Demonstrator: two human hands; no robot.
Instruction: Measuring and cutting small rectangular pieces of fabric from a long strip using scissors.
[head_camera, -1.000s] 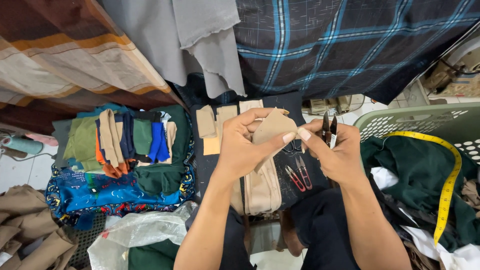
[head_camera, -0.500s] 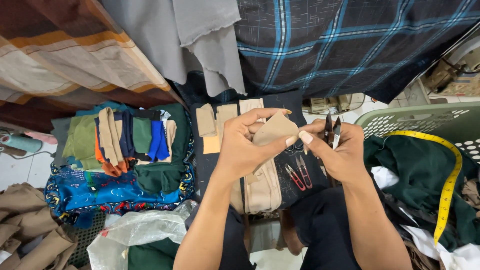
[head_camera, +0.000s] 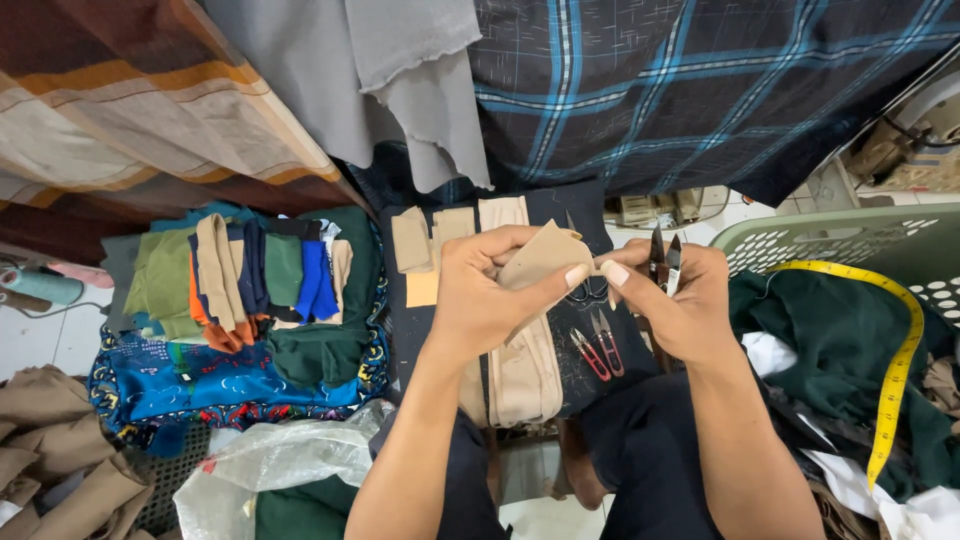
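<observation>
Two hands (head_camera: 590, 290) pinching beige cloth (head_camera: 540, 255), snips (head_camera: 665, 262)

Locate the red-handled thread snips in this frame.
In the head view, the red-handled snips lie on the dark cloth just right of centre, under the right hand and beside the beige fabric strips.
</observation>
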